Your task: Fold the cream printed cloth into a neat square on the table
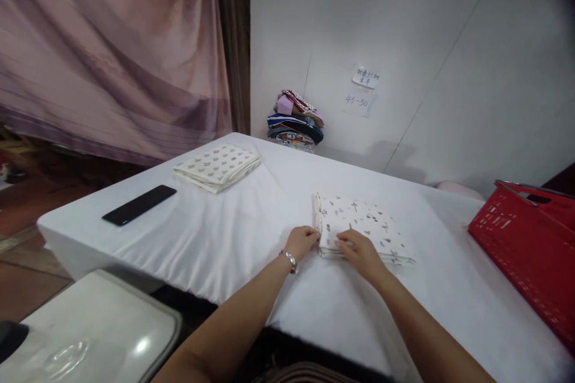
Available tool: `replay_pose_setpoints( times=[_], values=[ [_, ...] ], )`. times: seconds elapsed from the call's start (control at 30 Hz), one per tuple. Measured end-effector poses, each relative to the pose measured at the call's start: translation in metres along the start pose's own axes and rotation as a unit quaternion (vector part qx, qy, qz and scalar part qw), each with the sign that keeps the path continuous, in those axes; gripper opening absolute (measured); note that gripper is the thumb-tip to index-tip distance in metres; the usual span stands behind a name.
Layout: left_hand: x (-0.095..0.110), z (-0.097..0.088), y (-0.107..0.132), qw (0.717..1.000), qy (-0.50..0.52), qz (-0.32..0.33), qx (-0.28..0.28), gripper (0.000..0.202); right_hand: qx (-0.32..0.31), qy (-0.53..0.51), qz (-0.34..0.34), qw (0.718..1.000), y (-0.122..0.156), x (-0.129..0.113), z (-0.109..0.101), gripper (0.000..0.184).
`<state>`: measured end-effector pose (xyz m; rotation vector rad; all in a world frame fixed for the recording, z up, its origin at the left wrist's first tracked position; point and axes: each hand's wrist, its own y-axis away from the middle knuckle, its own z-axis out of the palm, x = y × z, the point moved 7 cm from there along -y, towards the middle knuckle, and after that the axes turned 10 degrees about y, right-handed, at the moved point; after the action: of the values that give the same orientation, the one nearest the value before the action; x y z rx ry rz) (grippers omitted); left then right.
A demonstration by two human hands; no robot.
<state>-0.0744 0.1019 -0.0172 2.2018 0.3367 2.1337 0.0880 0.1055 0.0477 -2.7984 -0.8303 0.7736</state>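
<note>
A folded white cloth with small dark prints (363,224) lies on the table covered by a white sheet (233,233). My left hand (302,242), with a bracelet at the wrist, pinches the cloth's near left corner with closed fingers. My right hand (359,252) rests on the cloth's near edge, fingers curled over it. A second folded cloth with a heart-like print (217,166) lies apart at the far left of the table.
A black phone (139,204) lies near the table's left edge. A red plastic basket (530,245) stands at the right. A pile of coloured fabrics (295,119) sits by the wall behind. A grey stool top (90,335) is at lower left.
</note>
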Motion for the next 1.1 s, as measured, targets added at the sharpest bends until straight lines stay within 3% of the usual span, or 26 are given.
replay_pose_setpoints(
  times=[0.1,0.23,0.4,0.5,0.7,1.1],
  values=[
    [0.002,0.003,0.006,1.000,-0.001,-0.012,-0.015,0.015,-0.015,0.084,-0.049,0.995,-0.005,-0.027,0.018,0.018],
    [-0.002,0.004,0.004,0.999,0.010,-0.028,-0.028,0.015,0.001,0.144,-0.048,0.988,-0.008,-0.028,0.029,0.016],
    [-0.008,0.008,0.003,0.996,0.046,-0.057,-0.047,0.011,0.036,0.021,-0.006,0.999,-0.008,-0.011,0.027,0.017],
    [-0.010,0.011,0.005,0.994,0.044,-0.070,-0.066,0.011,0.054,-0.009,-0.036,0.998,-0.004,-0.013,0.020,0.019],
    [-0.012,0.013,0.006,0.995,0.001,-0.077,-0.057,0.011,-0.008,0.089,-0.156,0.984,0.002,-0.030,0.021,0.022],
    [-0.007,0.013,0.007,0.996,0.045,-0.056,-0.047,0.018,-0.044,0.181,-0.166,0.968,0.007,-0.036,0.028,0.016]
  ],
)
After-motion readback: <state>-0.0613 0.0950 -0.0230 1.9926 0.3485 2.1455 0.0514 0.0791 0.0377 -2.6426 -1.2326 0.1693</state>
